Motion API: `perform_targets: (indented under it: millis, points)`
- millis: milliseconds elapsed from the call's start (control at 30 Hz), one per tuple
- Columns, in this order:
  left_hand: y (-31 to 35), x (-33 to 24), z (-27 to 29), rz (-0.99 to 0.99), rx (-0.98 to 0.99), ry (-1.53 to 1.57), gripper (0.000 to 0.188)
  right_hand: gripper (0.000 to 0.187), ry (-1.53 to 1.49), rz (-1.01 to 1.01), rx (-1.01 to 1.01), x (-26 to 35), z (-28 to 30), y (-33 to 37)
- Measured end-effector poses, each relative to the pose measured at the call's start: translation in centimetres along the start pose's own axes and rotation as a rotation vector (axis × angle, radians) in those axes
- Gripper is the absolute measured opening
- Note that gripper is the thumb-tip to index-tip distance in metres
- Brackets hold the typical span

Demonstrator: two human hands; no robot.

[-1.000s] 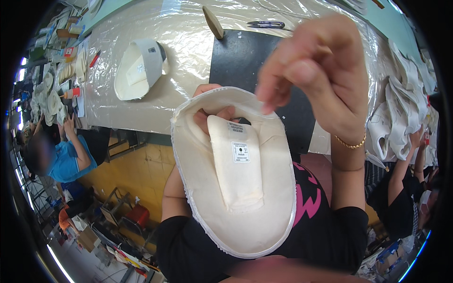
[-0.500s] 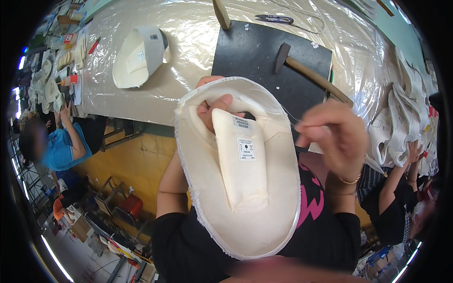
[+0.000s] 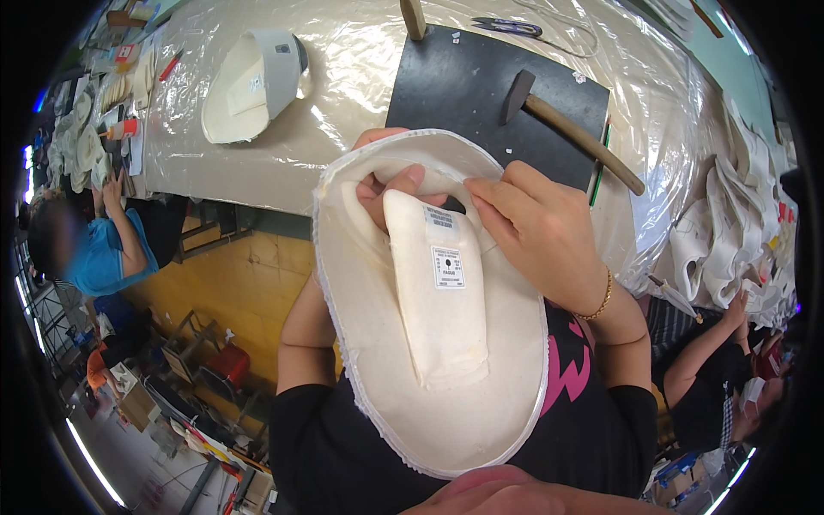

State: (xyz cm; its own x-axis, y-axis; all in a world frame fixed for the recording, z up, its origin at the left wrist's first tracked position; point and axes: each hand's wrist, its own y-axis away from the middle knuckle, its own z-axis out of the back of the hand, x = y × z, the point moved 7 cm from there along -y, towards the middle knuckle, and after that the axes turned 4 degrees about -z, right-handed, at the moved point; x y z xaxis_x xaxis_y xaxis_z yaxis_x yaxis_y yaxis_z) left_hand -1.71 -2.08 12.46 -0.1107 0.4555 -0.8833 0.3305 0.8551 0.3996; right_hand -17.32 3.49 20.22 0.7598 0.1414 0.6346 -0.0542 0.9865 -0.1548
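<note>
I hold a cream fabric shoe upper (image 3: pixel 378 343) close under the camera, inner side up, with its padded tongue (image 3: pixel 438 300) carrying small white labels. My left hand (image 3: pixel 386 176) grips the far end of the upper from beneath, fingers curled inside beside the tongue's top. My right hand (image 3: pixel 536 232), with a thin gold bracelet at the wrist, pinches the upper's far right rim next to the tongue.
A black mat (image 3: pixel 468 94) lies on the plastic-covered table (image 3: pixel 360 51), with a wooden-handled hammer (image 3: pixel 571 129) on it and scissors (image 3: pixel 506 27) beyond. Another cream and grey upper (image 3: pixel 253 86) sits far left. A stack of cut pieces (image 3: pixel 730 215) is right. A person in blue (image 3: pixel 94 249) sits left.
My right hand came down from high above the upper, pulling what looks like a thread, and now rests pinching the rim. The upper stayed in my left hand.
</note>
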Motion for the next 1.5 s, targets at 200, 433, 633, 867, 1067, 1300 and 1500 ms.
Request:
perform_targets:
  millis: [200,433,633,867,1067,1300,1500]
  points:
    - [0.3,-0.4,-0.3,0.018,-0.034,-0.007,0.04,0.017,0.035,0.004,-0.005,0.0,-0.4,0.0]
    - [0.3,-0.5,-0.3,0.078,-0.016,0.036,0.036,0.017,0.01,-0.014,0.003,-0.2,-0.6,0.0]
    - [0.3,-0.6,-0.4,0.088,-0.018,0.023,0.035,0.018,0.016,-0.01,0.002,-0.2,-0.6,0.0]
    - [0.5,-0.8,0.0,0.074,-0.018,-0.037,0.035,0.019,0.065,0.033,-0.001,0.1,-0.7,0.0]
    - [0.3,-1.3,0.3,-0.016,0.014,-0.086,0.037,0.025,0.129,0.115,-0.039,0.3,-0.9,0.1]
    - [0.2,-1.3,0.3,-0.12,0.113,-0.126,0.033,0.022,0.2,0.128,-0.073,0.8,-1.1,0.3]
    - [-0.2,-1.1,-0.2,-0.197,0.195,-0.123,0.033,0.024,0.209,0.182,-0.093,0.9,-1.2,0.4]
